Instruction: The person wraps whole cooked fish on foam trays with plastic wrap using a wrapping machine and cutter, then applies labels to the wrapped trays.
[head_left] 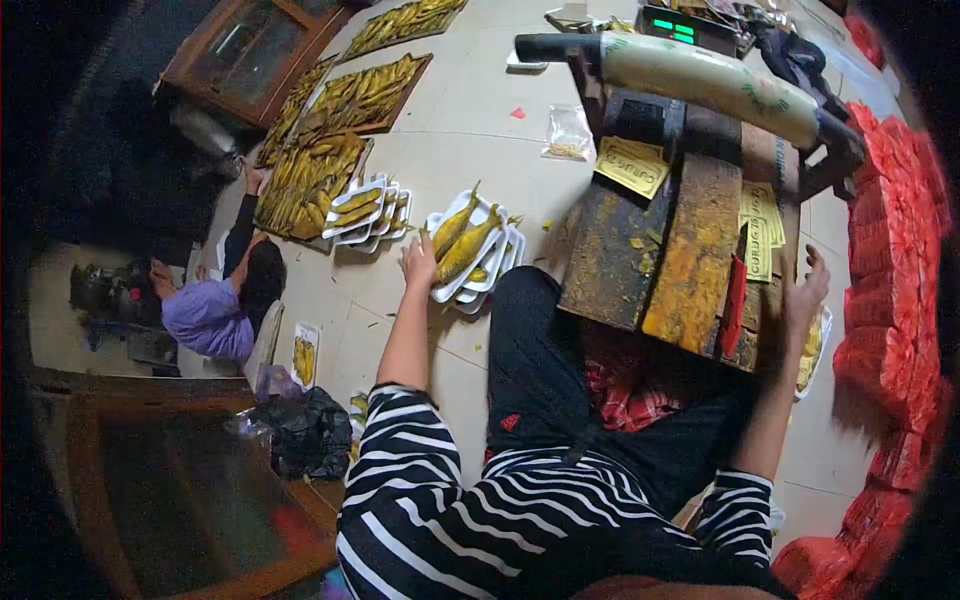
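Note:
My left hand (420,264) is at the near left edge of a stack of white foam trays, its fingers at the rim of the top foam tray (490,250). Long yellow fish (467,240) lie in that tray. My right hand (806,295) is raised with fingers apart, holding nothing, right of a stained wooden bench (695,260). Near it on the bench are a red-handled knife (734,310) and yellow printed labels (762,235). Another foam tray with yellow contents (808,362) is partly hidden below my right forearm.
A wrapping-film roll (710,85) spans the bench's far end, with more labels (632,167) below. Left are filled foam trays (365,210) and racks of fish (310,185). A person in purple (208,318) sits there. Red plastic bundles (880,300) line the right; a lit scale (680,30) stands behind.

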